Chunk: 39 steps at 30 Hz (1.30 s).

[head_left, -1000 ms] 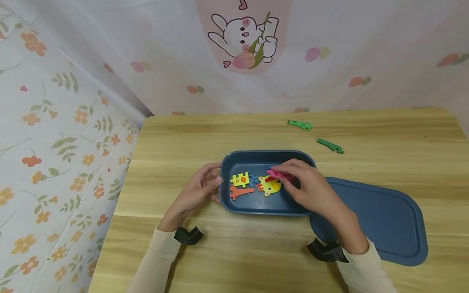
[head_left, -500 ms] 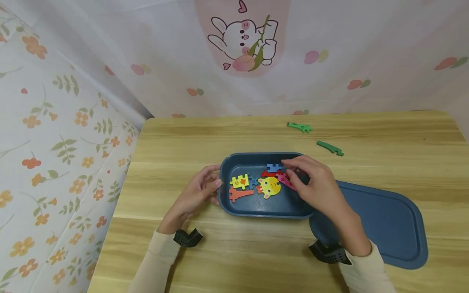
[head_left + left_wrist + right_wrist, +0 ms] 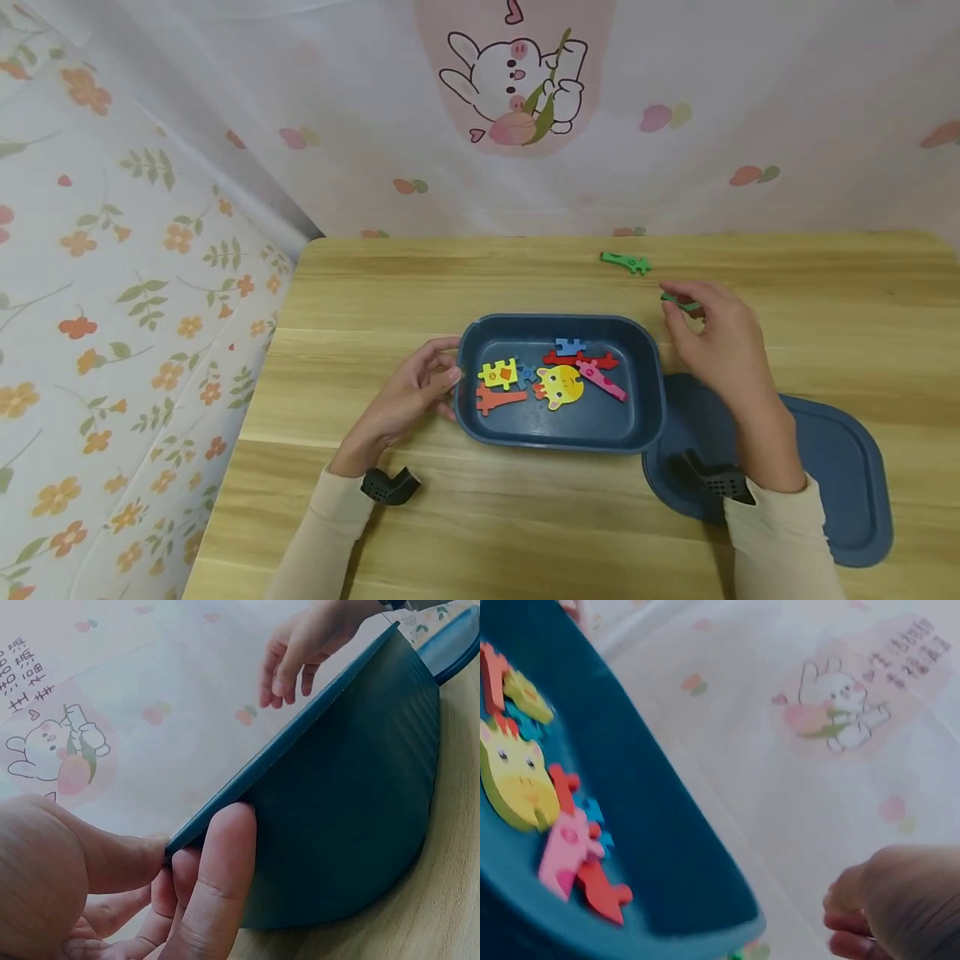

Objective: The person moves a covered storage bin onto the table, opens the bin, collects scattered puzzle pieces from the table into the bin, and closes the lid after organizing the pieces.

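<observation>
My left hand (image 3: 411,392) grips the left end of a dark blue plastic box (image 3: 555,446), thumb on the rim and fingers against the outer wall, as the left wrist view (image 3: 225,847) also shows. My right hand (image 3: 716,337) is beyond the box's right end, its thumb and fingers on either side of a dark green puzzle piece (image 3: 681,303) on the table. That piece is partly hidden by the fingers. Inside the box lie a yellow giraffe-head piece (image 3: 561,387), a pink piece (image 3: 602,382), a red one (image 3: 609,362), and several blue, yellow and orange pieces.
A light green puzzle piece (image 3: 626,263) lies toward the table's back edge. The flat blue lid (image 3: 836,467) rests at the right, beneath my right forearm and beside the box. A patterned curtain (image 3: 337,108) hangs behind the wooden table (image 3: 465,517).
My right hand has left the pink piece in the box and moved right and back to the dark green piece. The left hand has kept its grip on the box.
</observation>
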Tool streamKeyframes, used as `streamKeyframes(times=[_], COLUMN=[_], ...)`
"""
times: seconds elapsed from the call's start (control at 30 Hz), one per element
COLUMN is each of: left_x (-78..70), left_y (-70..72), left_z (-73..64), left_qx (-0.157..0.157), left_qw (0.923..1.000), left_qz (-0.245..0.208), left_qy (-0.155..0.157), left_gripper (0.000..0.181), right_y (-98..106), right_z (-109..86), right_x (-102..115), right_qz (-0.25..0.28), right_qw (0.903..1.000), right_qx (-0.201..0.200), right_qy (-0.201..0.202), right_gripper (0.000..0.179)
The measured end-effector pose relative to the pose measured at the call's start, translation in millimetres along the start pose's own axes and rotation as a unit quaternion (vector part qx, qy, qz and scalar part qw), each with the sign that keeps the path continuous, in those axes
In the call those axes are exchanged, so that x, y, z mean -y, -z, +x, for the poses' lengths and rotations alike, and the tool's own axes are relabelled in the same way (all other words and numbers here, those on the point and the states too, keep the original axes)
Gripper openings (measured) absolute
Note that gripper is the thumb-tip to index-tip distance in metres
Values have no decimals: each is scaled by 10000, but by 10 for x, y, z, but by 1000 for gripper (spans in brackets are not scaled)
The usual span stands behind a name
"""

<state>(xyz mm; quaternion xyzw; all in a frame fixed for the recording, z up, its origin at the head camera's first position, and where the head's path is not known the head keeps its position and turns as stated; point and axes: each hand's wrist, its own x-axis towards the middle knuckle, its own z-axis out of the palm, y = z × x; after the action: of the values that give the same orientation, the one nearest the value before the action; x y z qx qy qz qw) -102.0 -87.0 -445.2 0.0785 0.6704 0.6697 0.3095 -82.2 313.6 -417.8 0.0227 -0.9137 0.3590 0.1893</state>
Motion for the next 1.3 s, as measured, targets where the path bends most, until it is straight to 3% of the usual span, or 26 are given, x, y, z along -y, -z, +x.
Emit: streamKeyframes(times=[0.13,0.37,0.5,0.67,0.77,0.97,1.3], left_x=[12,17,8,17,27,25,22], left_y=[-5,5,20,33,32,18,3], left_z=[10,23,11,-7,-14,-2,9], left_qx=[51,99,45,11,12,0,-29], left_qw=[10000,9999,10000,10000,10000,9999,9998], left_qz=[-23,-36,-38,-42,-42,-92,-171], left_qy=[-20,-60,-62,1,29,46,82], left_gripper=[52,52,52,52,52,54,54], right_y=[39,133,94,19,-9,-29,-85], right_z=[7,-28,-13,-12,-32,-53,-63], right_x=[-156,-381,-463,-550,-576,-559,-566], right_qz=[-226,-537,-505,-877,-986,-999,-944], right_qw=[9991,9945,9947,9928,9903,9811,9798], right_qx=[-143,-41,-93,256,499,787,622], right_qy=[-317,-900,-890,-769,-848,-1457,-1649], right_gripper=[28,37,38,43,41,37,35])
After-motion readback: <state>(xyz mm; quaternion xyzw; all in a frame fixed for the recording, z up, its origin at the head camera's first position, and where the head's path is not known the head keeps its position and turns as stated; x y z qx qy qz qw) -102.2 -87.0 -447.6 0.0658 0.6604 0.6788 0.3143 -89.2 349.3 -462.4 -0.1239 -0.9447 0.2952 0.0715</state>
